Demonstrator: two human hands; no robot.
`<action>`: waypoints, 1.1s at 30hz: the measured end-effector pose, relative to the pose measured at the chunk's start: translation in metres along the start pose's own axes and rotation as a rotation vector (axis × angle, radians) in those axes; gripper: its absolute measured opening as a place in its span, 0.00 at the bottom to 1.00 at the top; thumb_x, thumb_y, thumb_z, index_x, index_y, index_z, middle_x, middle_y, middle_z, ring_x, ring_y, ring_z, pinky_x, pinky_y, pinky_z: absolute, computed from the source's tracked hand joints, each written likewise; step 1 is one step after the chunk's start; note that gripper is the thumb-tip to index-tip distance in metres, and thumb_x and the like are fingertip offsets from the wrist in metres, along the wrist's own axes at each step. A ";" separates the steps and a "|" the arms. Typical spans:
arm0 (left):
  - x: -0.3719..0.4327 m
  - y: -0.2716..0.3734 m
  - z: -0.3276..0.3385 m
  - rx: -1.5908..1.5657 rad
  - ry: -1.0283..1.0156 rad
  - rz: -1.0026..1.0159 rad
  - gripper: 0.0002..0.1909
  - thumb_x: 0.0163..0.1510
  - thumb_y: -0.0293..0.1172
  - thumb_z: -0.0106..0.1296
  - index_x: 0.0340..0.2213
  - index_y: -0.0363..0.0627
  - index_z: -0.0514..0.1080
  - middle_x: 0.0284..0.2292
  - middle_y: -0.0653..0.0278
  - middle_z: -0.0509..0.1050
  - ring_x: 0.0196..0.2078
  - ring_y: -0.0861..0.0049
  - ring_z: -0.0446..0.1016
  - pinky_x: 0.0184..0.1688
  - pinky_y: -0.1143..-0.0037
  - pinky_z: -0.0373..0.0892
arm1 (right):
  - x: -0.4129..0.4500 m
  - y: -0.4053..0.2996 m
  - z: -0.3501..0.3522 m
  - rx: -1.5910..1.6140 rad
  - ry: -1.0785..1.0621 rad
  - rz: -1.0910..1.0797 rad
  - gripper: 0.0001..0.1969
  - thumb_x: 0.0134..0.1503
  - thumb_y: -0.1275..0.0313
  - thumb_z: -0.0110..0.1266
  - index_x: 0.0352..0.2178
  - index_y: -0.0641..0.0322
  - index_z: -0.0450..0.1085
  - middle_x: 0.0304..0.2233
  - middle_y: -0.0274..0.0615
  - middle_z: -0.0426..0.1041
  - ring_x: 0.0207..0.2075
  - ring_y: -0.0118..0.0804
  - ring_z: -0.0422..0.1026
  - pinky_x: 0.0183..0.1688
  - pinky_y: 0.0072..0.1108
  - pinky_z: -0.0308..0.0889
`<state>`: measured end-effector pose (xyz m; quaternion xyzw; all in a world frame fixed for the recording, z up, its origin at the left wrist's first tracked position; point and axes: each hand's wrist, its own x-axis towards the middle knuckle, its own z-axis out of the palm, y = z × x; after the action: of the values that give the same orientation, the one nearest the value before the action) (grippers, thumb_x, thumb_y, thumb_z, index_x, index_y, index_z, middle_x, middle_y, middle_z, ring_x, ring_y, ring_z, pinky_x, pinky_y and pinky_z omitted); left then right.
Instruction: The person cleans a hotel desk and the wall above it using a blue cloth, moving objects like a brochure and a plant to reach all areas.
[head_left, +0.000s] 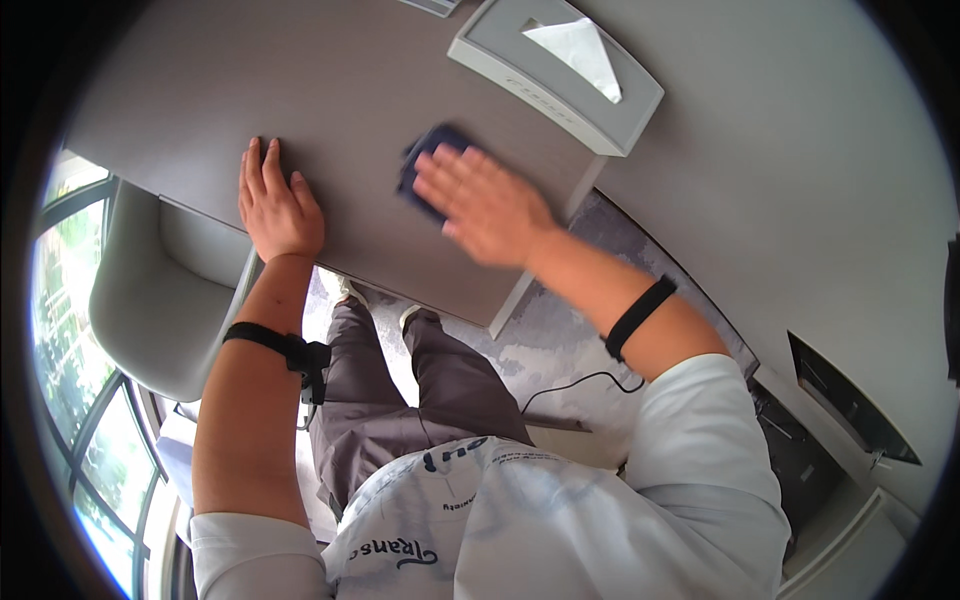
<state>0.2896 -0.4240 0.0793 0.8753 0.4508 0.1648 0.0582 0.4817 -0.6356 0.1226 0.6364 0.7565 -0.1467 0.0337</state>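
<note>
My right hand (487, 202) lies flat over a folded dark blue cloth (435, 161), holding it against the grey-brown tabletop (360, 90). The hand is slightly blurred, and its palm and fingers cover much of the cloth. My left hand (281, 206) rests palm down near the table's front edge, with its thumb apart from the fingers and nothing in it. A bare stretch of tabletop separates the two hands.
A grey tissue box (555, 75) with a white tissue (581, 52) sticking out stands at the table's far right, against the wall (772, 150). A grey chair (157, 300) is at the left, by the window. A black cable (577, 377) crosses the carpet.
</note>
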 end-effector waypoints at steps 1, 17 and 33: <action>0.001 0.001 0.001 -0.010 0.002 0.005 0.25 0.58 0.34 0.43 0.57 0.47 0.63 0.62 0.58 0.59 0.66 0.58 0.55 0.65 0.62 0.53 | -0.011 -0.015 0.007 0.044 -0.041 -0.053 0.32 0.63 0.56 0.41 0.66 0.50 0.51 0.70 0.35 0.46 0.70 0.37 0.42 0.71 0.32 0.35; 0.001 -0.002 0.003 -0.049 0.011 0.076 0.24 0.59 0.34 0.42 0.57 0.46 0.63 0.62 0.55 0.59 0.65 0.56 0.57 0.64 0.61 0.54 | -0.054 0.082 -0.020 0.033 0.092 0.244 0.31 0.62 0.58 0.45 0.66 0.47 0.51 0.69 0.33 0.46 0.70 0.37 0.45 0.70 0.32 0.40; 0.013 -0.030 0.011 0.036 -0.012 0.134 0.25 0.59 0.36 0.40 0.57 0.42 0.63 0.61 0.54 0.59 0.64 0.55 0.57 0.65 0.61 0.54 | -0.080 -0.138 0.063 0.471 0.627 0.655 0.28 0.55 0.72 0.48 0.57 0.72 0.62 0.63 0.50 0.60 0.65 0.46 0.57 0.67 0.38 0.48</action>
<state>0.2770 -0.3956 0.0649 0.9054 0.3938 0.1551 0.0341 0.3542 -0.7491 0.1058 0.8439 0.4373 -0.0969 -0.2952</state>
